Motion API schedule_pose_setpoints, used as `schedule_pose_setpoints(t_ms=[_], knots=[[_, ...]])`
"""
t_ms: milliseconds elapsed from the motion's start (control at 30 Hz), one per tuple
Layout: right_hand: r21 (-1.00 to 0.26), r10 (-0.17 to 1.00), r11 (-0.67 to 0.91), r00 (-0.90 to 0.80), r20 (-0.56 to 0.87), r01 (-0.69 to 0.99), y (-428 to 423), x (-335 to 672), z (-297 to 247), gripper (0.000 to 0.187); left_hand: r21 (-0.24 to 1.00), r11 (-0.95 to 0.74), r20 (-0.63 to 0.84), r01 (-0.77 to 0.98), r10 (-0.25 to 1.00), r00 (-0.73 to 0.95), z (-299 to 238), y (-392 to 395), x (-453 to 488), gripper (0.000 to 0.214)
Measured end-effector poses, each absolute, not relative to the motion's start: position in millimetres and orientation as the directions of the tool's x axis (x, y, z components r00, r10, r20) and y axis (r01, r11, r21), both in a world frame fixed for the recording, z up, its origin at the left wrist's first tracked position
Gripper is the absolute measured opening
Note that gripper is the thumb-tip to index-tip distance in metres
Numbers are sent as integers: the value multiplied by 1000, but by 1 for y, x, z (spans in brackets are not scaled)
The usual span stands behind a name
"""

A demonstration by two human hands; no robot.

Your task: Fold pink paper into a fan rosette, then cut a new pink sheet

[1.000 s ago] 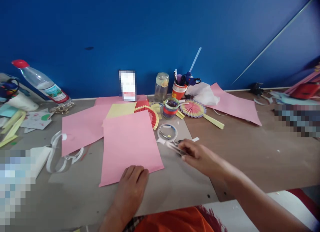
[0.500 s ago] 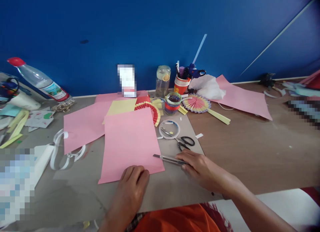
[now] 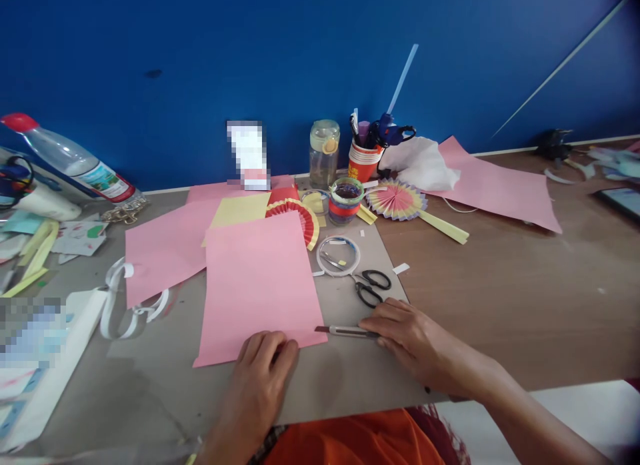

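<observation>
A pink sheet of paper (image 3: 257,288) lies in front of me, a narrow fold along its bottom edge. My left hand (image 3: 265,365) is closed at that edge, its bent fingers together and pressing on the sheet; the fingertips are partly hidden. To its right, my right hand (image 3: 415,338) grips a utility knife (image 3: 347,331) by its rear end. The knife's dark blade points left, over the lower right corner of the sheet. Black-handled scissors (image 3: 376,279) lie just beyond my right hand, near a white roll of tape (image 3: 339,256).
More pink paper (image 3: 165,251) and a red-and-yellow pleated fan (image 3: 295,218) lie behind. A phone (image 3: 250,155), a glass bottle (image 3: 324,155), a jar (image 3: 345,201) and a paper cup of tools (image 3: 363,163) line the wall. A pleated round fan (image 3: 397,199) lies right, a plastic bottle (image 3: 75,161) left.
The knife has moved slightly right and down, its blade drawing back toward the sheet's corner. My right hand has shifted right with it. My left hand stays at the paper's edge.
</observation>
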State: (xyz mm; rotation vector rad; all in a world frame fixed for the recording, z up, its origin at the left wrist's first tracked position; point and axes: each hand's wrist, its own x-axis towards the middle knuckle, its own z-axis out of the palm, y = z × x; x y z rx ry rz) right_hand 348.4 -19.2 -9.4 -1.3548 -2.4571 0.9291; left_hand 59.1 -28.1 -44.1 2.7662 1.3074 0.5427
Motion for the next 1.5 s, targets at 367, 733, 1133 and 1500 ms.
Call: schedule_pose_setpoints(t_ms=[367, 733, 1133, 1500], knots=[[-505, 825, 439, -556, -102, 743, -22, 350, -17, 41, 206, -634, 285, 745, 767, 574, -45, -28, 59, 32], [-490, 818, 464, -570, -83, 738, -24, 348, -21, 42, 246, -643, 317, 725, 760, 567, -46, -28, 59, 32], [-522, 844, 422, -532, -73, 741, -24, 344, -19, 42, 245, -646, 329, 723, 757, 564, -43, -29, 59, 31], [-818, 911, 39, -357, -207, 574, -20, 313, -11, 34, 243, -647, 332, 723, 756, 565, -42, -27, 61, 27]])
